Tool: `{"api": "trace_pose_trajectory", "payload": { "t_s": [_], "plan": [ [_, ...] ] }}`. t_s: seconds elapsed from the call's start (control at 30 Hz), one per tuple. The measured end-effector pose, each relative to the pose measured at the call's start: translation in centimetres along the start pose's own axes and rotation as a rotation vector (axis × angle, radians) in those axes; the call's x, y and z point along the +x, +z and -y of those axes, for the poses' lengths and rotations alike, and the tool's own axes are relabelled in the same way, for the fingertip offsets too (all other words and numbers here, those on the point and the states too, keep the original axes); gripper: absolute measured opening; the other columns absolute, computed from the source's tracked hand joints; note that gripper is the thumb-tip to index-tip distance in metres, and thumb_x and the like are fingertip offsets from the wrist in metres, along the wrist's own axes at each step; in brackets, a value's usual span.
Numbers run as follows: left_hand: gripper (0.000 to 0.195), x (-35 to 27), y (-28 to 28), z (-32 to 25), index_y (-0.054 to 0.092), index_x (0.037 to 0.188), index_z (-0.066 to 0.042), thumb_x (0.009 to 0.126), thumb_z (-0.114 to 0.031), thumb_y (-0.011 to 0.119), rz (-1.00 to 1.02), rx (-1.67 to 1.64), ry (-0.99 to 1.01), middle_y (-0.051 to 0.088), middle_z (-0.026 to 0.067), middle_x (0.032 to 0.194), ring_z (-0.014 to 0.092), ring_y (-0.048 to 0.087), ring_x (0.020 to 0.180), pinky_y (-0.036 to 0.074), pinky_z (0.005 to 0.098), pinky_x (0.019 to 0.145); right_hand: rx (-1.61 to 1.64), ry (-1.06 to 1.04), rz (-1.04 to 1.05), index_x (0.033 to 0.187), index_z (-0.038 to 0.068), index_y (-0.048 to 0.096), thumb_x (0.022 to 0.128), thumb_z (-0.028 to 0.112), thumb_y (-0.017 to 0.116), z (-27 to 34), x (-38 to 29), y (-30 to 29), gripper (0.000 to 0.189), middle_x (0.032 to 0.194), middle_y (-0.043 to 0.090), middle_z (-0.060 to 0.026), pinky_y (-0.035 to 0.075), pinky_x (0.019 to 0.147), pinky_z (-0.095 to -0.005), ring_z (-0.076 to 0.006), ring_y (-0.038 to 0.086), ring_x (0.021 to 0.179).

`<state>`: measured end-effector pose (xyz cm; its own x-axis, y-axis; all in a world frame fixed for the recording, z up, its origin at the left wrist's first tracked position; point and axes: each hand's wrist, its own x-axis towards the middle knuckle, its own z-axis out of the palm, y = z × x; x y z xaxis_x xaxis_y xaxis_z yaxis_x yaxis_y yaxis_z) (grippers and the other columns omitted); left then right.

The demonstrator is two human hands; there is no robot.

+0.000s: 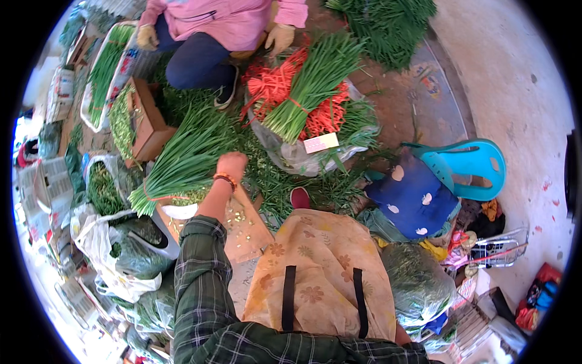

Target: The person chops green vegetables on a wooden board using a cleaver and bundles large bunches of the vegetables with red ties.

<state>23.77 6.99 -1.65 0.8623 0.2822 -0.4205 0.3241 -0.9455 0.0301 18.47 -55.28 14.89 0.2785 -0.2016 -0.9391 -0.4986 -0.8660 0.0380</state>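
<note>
My left hand (232, 166), fingers curled, rests at the right edge of a bundle of long green leaves (186, 145), likely garlic chives; its fingertips are hidden. A red band ties the bundle near its pale cut ends, over a wooden board (248, 232) strewn with cut bits. A curved white thing (179, 211) lies beside my forearm. Only some skin of my right hand or wrist (402, 336) shows beside the flowered apron (318, 273). Ahead, another banded bundle (313, 86) lies on a heap of red ties (277, 84) in a clear plastic bag (291, 157).
A person (218, 27) in pink with light gloves crouches ahead. A cardboard box (154, 129) and white crate (88, 113) stand left, with bags of greens (145, 241) nearer. Right are a turquoise plastic chair (482, 168), blue cloth (409, 195) and metal cart (500, 248).
</note>
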Motion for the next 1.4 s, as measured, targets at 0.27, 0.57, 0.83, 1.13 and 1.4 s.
{"api": "trace_pose_trajectory", "payload": {
  "t_s": [0.27,0.57,0.83,1.13,1.4],
  "plan": [
    [0.055,3.0,-0.2,-12.1,0.039,0.113,-0.013,0.061,-0.022,0.055,-0.115,-0.569,0.632,0.055,0.0148,0.083,0.031,0.053,0.078,0.043,0.0387,0.066,-0.079,-0.151,-0.095,0.096,0.002,0.052,0.073,0.022,0.049,2.2,4.2,0.8,0.031,0.089,0.056,-0.0144,0.042,0.070,-0.0317,-0.0234,0.054,0.081],
    [0.062,11.9,1.1,-6.4,0.033,0.114,-0.002,0.063,-0.026,0.059,0.099,-0.609,-0.207,0.046,0.0227,0.102,0.032,0.045,0.096,0.037,0.0365,0.079,0.357,-0.412,-0.358,0.113,0.001,0.034,0.073,0.019,0.048,16.1,6.0,2.6,0.046,0.111,0.040,-0.0172,0.030,0.086,-0.0315,-0.0280,0.038,0.103],
    [0.101,19.2,4.5,-10.7,0.003,0.126,-0.012,0.053,-0.036,0.067,-0.052,-0.145,-0.519,0.028,0.0211,0.119,0.032,0.026,0.112,0.021,0.0406,0.092,-0.283,-0.659,-0.220,0.102,0.010,0.045,0.063,0.013,0.053,22.4,7.5,5.4,0.041,0.108,0.042,-0.0107,0.029,0.085,-0.0360,-0.0272,0.036,0.103],
    [0.089,20.4,-1.1,-7.2,0.013,0.123,-0.004,0.055,-0.027,0.065,0.135,-0.371,-0.367,0.053,0.0177,0.091,0.029,0.052,0.082,0.042,0.0354,0.072,-0.029,-0.718,-0.125,0.096,0.007,0.049,0.063,0.009,0.053,21.1,9.1,2.8,0.033,0.103,0.045,-0.0121,0.031,0.083,-0.0372,-0.0293,0.039,0.098],
    [0.041,9.2,-14.9,-6.0,0.042,0.107,0.000,0.073,-0.022,0.043,0.802,-1.831,-0.685,0.052,0.0142,0.095,0.022,0.052,0.086,0.042,0.0340,0.078,0.511,-0.728,0.680,0.110,-0.001,0.038,0.076,0.026,0.049,27.8,9.3,-3.0,0.045,0.107,0.046,-0.0117,0.036,0.080,-0.0314,-0.0207,0.048,0.092]
  ]
}}
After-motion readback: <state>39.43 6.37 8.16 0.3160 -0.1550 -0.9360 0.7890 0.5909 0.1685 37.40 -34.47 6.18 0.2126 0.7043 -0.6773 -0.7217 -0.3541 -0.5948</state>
